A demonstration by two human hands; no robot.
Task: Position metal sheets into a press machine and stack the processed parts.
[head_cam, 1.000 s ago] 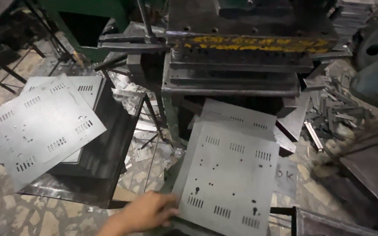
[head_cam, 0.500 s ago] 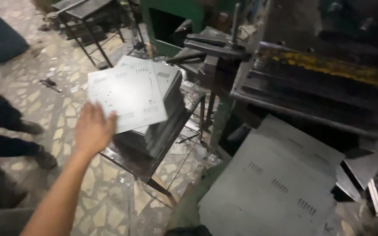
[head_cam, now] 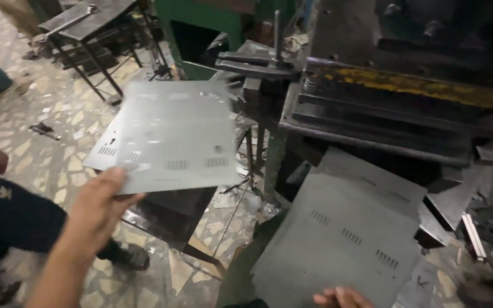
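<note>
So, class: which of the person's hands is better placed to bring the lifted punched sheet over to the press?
Left, most likely. The left hand already grips the near edge of the lifted metal sheet. The right hand only rests on the stack of sheets below the press.

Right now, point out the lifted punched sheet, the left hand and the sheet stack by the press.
lifted punched sheet (head_cam: 169, 134), head view, flat middle
left hand (head_cam: 99, 202), head view, back of hand
sheet stack (head_cam: 343, 245), head view, top sheet
</note>
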